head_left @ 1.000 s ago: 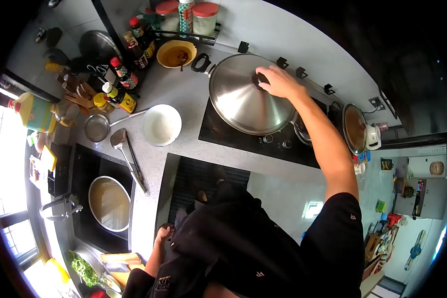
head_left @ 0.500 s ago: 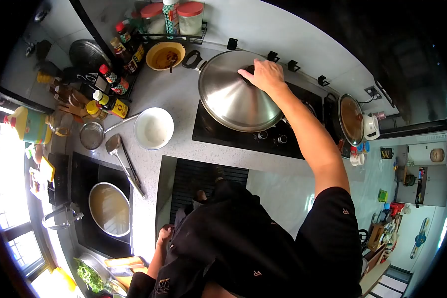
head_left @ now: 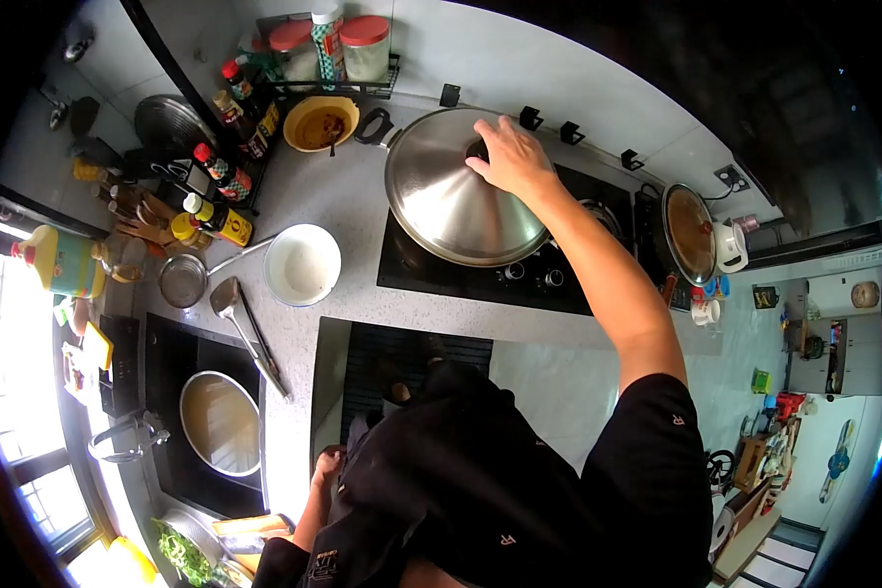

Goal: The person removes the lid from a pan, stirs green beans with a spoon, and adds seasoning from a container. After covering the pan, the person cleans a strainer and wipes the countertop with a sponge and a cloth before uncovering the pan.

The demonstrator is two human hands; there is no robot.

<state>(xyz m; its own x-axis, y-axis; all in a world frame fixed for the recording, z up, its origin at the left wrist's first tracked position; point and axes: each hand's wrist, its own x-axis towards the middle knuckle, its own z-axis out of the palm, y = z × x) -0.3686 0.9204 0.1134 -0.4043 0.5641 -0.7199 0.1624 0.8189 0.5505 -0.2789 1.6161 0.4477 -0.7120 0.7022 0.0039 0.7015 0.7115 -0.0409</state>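
A domed steel lid [head_left: 458,211] covers the pan on the black cooktop, hiding what is inside. My right hand [head_left: 513,162] is over its dark knob [head_left: 477,150], with thumb and fingers spread around it rather than clenched. Whether a fingertip still touches the knob I cannot tell. Low beside my body, near the counter's front edge, my left hand [head_left: 329,463] hangs with its fingers curled in; no object shows in it. To the left of the lid stand a white bowl [head_left: 303,265] and a yellow bowl [head_left: 320,125] with brown sauce and a spoon.
A spatula [head_left: 227,299] and a strainer [head_left: 183,280] lie on the counter. In the sink [head_left: 167,470] rests a pot [head_left: 221,423] of cloudy liquid. Sauce bottles [head_left: 223,218] line the left corner. Right of the cooktop is a glass-lidded pan [head_left: 689,235].
The fingers of my right hand have loosened and spread at the lid's knob. The lid stays on the pan. The view has shifted slightly; my left hand looks the same.
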